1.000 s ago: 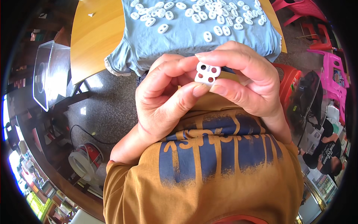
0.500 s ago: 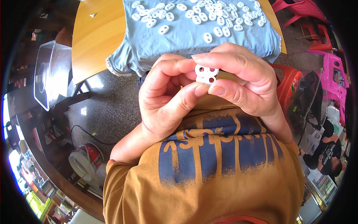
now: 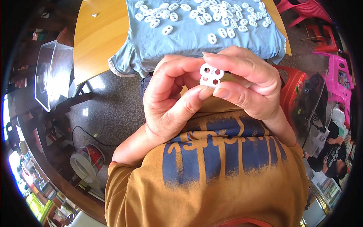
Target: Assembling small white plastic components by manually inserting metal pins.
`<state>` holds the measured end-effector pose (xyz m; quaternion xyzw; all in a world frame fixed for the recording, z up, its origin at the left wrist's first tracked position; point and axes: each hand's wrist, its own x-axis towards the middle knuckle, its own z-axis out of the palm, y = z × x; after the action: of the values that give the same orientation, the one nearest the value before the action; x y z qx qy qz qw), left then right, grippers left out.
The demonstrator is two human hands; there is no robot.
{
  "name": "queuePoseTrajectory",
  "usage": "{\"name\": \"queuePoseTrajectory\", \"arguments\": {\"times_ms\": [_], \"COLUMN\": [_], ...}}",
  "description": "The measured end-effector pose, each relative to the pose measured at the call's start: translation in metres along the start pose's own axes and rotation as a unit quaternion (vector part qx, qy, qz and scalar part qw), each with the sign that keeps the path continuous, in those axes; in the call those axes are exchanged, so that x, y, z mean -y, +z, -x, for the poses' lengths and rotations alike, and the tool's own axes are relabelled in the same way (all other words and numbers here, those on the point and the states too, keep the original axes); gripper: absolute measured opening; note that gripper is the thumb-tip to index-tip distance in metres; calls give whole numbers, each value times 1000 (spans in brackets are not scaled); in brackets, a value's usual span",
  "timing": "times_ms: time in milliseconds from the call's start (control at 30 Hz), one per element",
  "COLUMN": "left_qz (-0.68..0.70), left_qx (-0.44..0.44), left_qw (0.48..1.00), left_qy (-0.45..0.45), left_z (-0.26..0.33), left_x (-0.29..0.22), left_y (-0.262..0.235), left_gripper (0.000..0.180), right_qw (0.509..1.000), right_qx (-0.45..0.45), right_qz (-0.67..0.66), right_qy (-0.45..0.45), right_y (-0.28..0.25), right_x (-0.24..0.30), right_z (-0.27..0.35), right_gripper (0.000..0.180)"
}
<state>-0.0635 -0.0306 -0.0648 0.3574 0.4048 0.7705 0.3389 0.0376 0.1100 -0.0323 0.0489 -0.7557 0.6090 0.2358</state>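
Up in front of my chest, both hands pinch a white plastic cord lock. It shows four holes in two rows; whether it is one part or two stacked two-hole parts I cannot tell. My left hand is closed on its left side, thumb below and index finger above. From the right, my right hand grips it the same way, its thumb tip close to the left thumb. Beyond my hands, several white oval two-hole pieces lie scattered on a light blue cloth.
The cloth covers part of a yellow wooden table. A clear plastic box stands at the left, a bucket on the floor. Red and pink chairs are at the right, with a person in black beyond.
My hands have shifted slightly right with the white piece. It is turned more toward view, so its lower row of holes shows more fully.
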Motion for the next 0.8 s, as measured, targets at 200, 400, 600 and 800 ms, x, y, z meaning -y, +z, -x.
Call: {"name": "queuePoseTrajectory", "arguments": {"times_ms": [200,400,600,800], "left_qz": [-26,106,6,51], "left_qx": [-5,-50,-78,-68], "left_qw": [999,990,994,992], "left_qy": [19,-79,-77,-88], "left_z": [-2,-3,-1,-1], "left_x": [-1,-14,-11,-13], "left_y": [4,12,10,11], "left_gripper": [34,30,32,32], "right_qw": [996,999,996,995], "right_qx": [-9,-11,-34,-36], "right_qz": [-79,40,76,89], "right_qy": [39,-11,-14,-15], "right_y": [2,1,3,3], "right_x": [-3,0,1,3], "right_z": [5,1,2,1], "right_gripper": [32,30,26,25]}}
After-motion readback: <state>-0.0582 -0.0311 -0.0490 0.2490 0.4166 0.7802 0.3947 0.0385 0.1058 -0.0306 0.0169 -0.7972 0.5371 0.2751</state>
